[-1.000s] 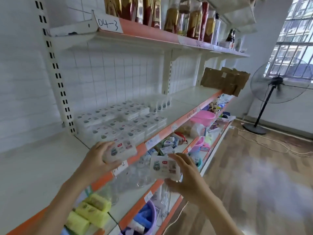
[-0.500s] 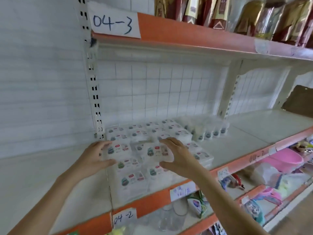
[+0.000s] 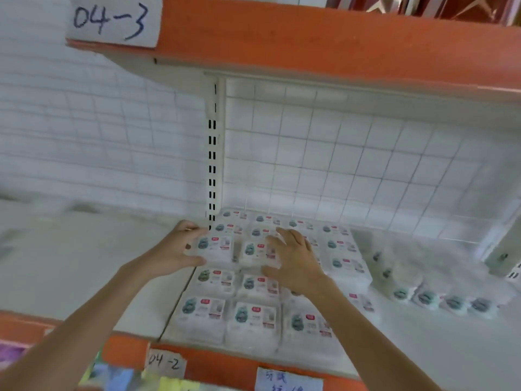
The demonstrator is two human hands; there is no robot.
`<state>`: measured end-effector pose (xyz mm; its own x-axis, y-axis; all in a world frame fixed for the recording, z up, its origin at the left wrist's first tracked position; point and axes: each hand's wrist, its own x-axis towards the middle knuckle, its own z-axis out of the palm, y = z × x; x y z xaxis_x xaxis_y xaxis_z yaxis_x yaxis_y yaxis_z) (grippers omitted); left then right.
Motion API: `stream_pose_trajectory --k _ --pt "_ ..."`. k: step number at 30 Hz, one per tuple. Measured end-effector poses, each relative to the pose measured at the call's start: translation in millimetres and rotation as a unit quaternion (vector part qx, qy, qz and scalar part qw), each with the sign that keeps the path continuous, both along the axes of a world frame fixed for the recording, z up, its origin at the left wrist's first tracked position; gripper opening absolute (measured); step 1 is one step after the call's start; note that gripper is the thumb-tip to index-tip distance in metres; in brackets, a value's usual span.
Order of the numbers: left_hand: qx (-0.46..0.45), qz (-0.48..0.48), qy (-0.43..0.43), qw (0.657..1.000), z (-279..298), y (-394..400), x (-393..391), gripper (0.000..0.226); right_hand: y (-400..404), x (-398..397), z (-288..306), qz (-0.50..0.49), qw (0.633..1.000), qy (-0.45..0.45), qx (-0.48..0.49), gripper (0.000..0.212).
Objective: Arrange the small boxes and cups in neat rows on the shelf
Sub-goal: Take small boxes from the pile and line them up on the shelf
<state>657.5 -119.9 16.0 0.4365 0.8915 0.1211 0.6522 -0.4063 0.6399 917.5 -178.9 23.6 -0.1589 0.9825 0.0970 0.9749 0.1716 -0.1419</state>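
White shelf (image 3: pixel 423 345), orange front edge, tagged 04-2. Small boxes (image 3: pixel 253 317) in rows by the slotted upright; cups (image 3: pixel 439 299) lined up alongside. Left hand (image 3: pixel 176 251) gripping one box (image 3: pixel 215 248); right hand (image 3: pixel 294 262) clasping its neighbour (image 3: pixel 255 252).

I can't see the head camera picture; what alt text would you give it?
Two bare hands set small white boxes onto a grid of matching boxes on a white shelf: the left hand grips one box, the right hand grips another. A row of small cups stands to the right.
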Motion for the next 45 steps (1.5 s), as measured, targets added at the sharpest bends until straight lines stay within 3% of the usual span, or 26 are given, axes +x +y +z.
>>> stream_pose_trajectory --k 4,7,17,33,36,40,45 --pt "-0.018 0.031 -0.02 0.999 -2.4 -6.8 13.0 0.065 -0.2 9.7 -3.7 0.047 0.999 0.024 -0.002 0.071" --pt "-0.011 0.048 -0.04 0.998 -6.9 -12.0 18.6 0.058 -2.0 12.6 -7.2 0.069 0.997 0.04 0.016 0.058" --pt "0.015 0.072 -0.106 0.992 -20.3 -12.8 23.6 0.052 -2.4 8.1 -8.7 0.046 0.998 0.031 0.032 0.046" --pt "0.002 0.077 -0.025 0.997 -11.6 -16.3 31.3 0.069 -25.7 -18.8 -3.1 -0.021 0.997 0.031 0.065 0.051" --pt "0.064 0.085 -0.025 0.994 -2.9 -32.7 27.4 0.067 -47.2 -18.9 3.6 -0.016 0.995 0.042 0.084 0.046" --pt "0.189 0.078 0.013 0.979 3.6 -71.7 18.7 0.047 -86.8 -17.6 5.0 0.007 0.992 0.056 0.112 0.04" --pt "0.255 0.098 0.073 0.959 -9.6 -146.2 1.6 0.04 -142.3 -32.7 -7.3 0.068 0.985 0.068 0.143 0.039"
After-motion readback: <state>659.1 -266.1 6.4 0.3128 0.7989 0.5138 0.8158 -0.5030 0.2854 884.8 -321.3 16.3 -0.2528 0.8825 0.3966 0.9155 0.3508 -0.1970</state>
